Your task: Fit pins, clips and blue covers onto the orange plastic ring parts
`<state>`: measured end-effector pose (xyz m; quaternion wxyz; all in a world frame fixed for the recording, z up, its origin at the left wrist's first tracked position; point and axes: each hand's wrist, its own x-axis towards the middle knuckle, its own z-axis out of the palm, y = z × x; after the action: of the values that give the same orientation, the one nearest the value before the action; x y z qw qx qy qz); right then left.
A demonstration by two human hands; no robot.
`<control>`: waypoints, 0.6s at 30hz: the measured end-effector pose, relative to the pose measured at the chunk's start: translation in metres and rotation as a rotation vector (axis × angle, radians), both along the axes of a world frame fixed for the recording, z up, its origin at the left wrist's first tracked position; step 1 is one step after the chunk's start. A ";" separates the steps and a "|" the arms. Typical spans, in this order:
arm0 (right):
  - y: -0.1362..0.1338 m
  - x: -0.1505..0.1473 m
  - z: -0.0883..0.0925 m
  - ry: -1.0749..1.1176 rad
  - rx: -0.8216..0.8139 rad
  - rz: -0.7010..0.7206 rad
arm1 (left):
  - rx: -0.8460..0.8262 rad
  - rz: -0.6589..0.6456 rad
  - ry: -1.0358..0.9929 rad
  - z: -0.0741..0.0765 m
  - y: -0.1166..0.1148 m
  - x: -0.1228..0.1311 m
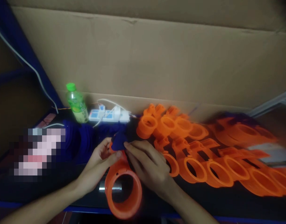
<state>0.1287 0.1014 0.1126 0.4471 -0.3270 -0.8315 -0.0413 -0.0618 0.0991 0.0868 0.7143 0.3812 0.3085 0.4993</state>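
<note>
While both hands (124, 161) meet — blue part (119, 141) tops orange ring (124, 189).

Both bare forearms reaching in from the lower edge, converging toward the middle, left hand (101, 160) curling with thumb and fingertips pinching inward, right hand (149, 165) lying palm down, fingers stretching leftward, the fingertips of both nearly meeting.

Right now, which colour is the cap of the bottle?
Green; the bottle cap shows best in the head view.

Green bottle (75, 102) beside white power strip (109, 115), before cardboard wall (157, 62); loose orange rings (203, 155) alongside.
</note>
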 end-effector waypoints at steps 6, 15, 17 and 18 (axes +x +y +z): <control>0.001 -0.003 0.006 0.211 -0.293 0.157 | -0.030 -0.018 0.018 0.006 0.012 0.001; 0.068 -0.034 -0.002 0.484 -0.924 0.226 | 0.037 -0.131 -0.192 0.008 -0.004 -0.003; 0.083 -0.057 -0.006 0.288 -0.902 0.276 | 0.048 -0.168 -0.210 0.005 -0.013 -0.005; 0.088 -0.070 -0.007 0.167 -0.866 0.279 | 0.051 -0.180 -0.215 0.004 -0.017 -0.007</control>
<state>0.0591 0.1898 0.1059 0.3361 -0.3710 -0.7693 0.3970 -0.0685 0.0821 0.0906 0.7752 0.3696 0.1820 0.4789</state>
